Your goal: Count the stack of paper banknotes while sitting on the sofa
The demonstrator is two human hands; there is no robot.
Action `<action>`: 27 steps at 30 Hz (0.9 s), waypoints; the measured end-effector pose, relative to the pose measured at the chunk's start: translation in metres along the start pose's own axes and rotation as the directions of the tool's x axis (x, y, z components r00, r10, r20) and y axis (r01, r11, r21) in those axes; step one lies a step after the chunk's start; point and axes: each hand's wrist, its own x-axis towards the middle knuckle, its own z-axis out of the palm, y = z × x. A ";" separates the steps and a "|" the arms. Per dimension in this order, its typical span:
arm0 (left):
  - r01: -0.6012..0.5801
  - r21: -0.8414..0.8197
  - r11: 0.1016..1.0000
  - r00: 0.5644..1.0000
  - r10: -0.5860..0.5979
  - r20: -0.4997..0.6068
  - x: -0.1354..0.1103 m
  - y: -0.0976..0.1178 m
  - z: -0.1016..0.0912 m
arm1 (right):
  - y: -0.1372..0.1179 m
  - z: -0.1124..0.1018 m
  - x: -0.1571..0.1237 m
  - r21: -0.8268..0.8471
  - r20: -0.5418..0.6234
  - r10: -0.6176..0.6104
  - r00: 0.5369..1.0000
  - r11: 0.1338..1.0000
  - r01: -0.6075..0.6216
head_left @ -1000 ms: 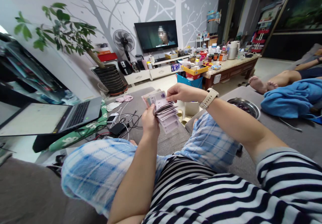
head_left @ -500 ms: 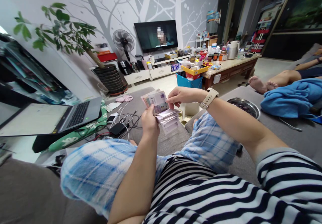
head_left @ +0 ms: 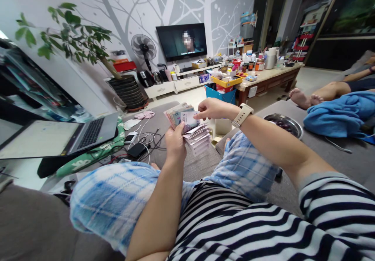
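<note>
My left hand (head_left: 175, 142) is closed around a thick stack of paper banknotes (head_left: 195, 135), which fans out below it in mixed colours. A pale note (head_left: 189, 119) lies on top of the stack. My right hand (head_left: 213, 109) reaches over from the right, with its fingertips at that note's right edge. A beige smartwatch (head_left: 242, 115) sits on my right wrist. Both hands hover above my plaid shorts (head_left: 243, 165).
To the left, an open laptop (head_left: 88, 136) and tangled cables (head_left: 143, 145) lie on the grey sofa. To the right are a metal bowl of dark fruit (head_left: 283, 125), a blue cloth (head_left: 336, 112) and another person's bare feet (head_left: 301, 99). A cluttered table (head_left: 269, 71) stands beyond.
My right hand has shifted slightly up and to the right. The notes have been re-fanned, and a pale note now lies on top of the stack.
</note>
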 end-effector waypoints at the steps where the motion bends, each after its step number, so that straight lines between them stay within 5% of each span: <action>1: -0.001 0.005 1.000 1.000 0.001 -0.001 0.000 0.000 0.000 | 0.000 0.000 0.000 0.001 -0.010 -0.010 1.000 1.000 0.010; 27: 0.004 0.047 0.999 0.997 0.000 -0.082 0.009 -0.008 -0.009 | 0.007 0.008 0.008 0.244 -0.008 -0.217 0.976 0.946 0.212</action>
